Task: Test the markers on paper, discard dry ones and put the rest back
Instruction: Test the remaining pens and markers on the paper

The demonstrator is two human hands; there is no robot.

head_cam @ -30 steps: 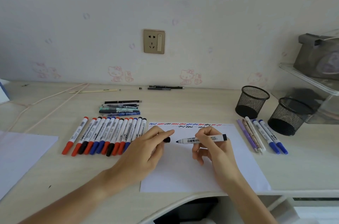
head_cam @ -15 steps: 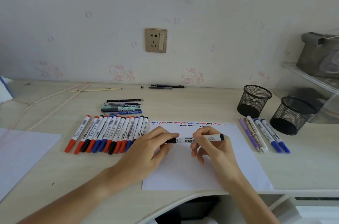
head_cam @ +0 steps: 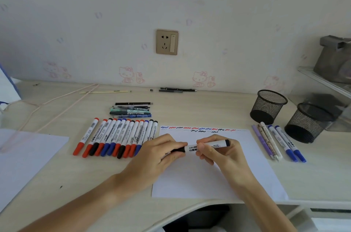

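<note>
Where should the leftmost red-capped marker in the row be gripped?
Pinch the leftmost red-capped marker at mid-barrel, coming from above and its left. It lies flat, slightly apart from the row of markers, so that side is open.

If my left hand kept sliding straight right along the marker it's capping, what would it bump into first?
Most likely the right hand, which grips the same marker just beyond the left hand; only a short stretch of white barrel separates them.
</note>
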